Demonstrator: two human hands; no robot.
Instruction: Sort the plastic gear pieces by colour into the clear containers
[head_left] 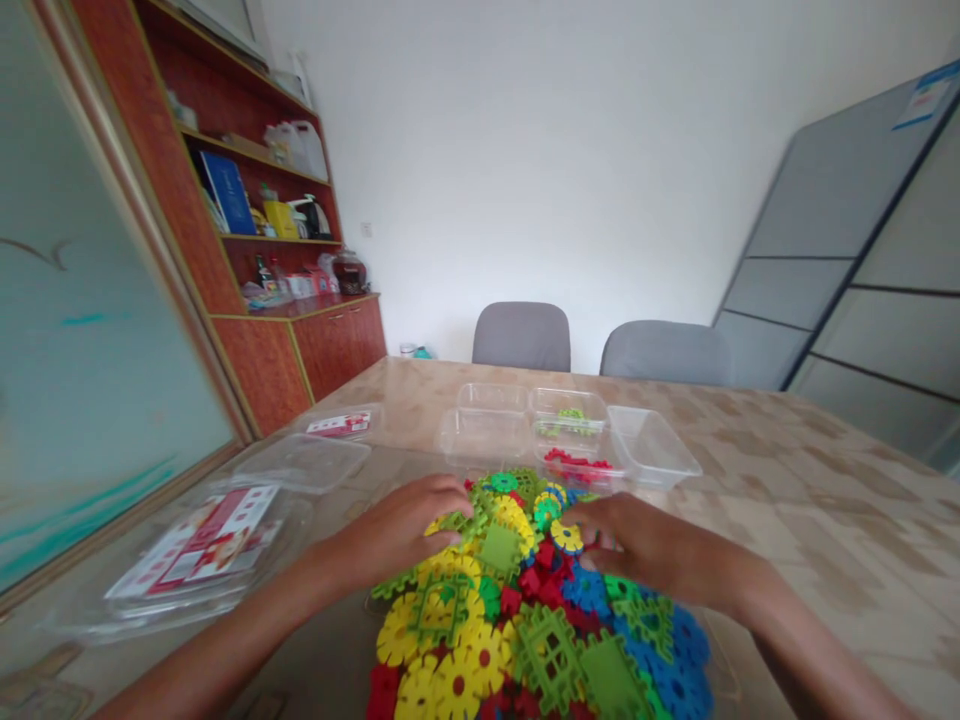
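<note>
A heap of plastic building pieces lies on the table before me: yellow flower-shaped discs [459,682], green square lattice pieces [546,655], blue discs [679,690] and small red pieces [547,575]. My left hand [420,520] reaches over the heap's far left side, thumb and fingers apart around green pieces at its edge. On the far right side, my right hand [645,545] has its fingers curled at a yellow flower-shaped disc [566,537], which appears pinched at the fingertips. Parts of the right fingers are hidden.
Clear plastic boxes stand behind the heap; one box [609,410] has green pieces, another holds red pieces [577,465], and a further box [652,445] is at right. Clear lids [300,462] and labelled lids [202,545] lie left. Two grey chairs [521,335] stand beyond the table.
</note>
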